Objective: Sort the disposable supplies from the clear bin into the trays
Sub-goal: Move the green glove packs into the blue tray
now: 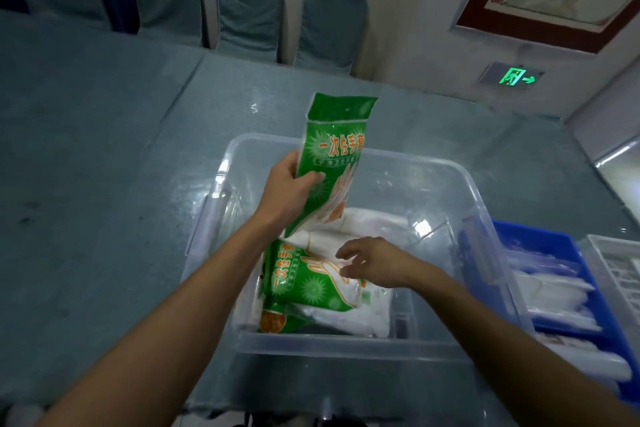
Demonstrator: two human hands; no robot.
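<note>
Gripping a green glove packet [330,163], left hand [289,184] lifts; right hand [372,265] hovers spread.

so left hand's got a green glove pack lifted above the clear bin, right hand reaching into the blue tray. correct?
Not quite. The left hand does hold a green glove pack up over the clear bin, but the head view shows the right hand inside that bin, over a second green pack, not in the blue tray to its right.

Dim, bluish, soft picture; edges bend outward.
</note>
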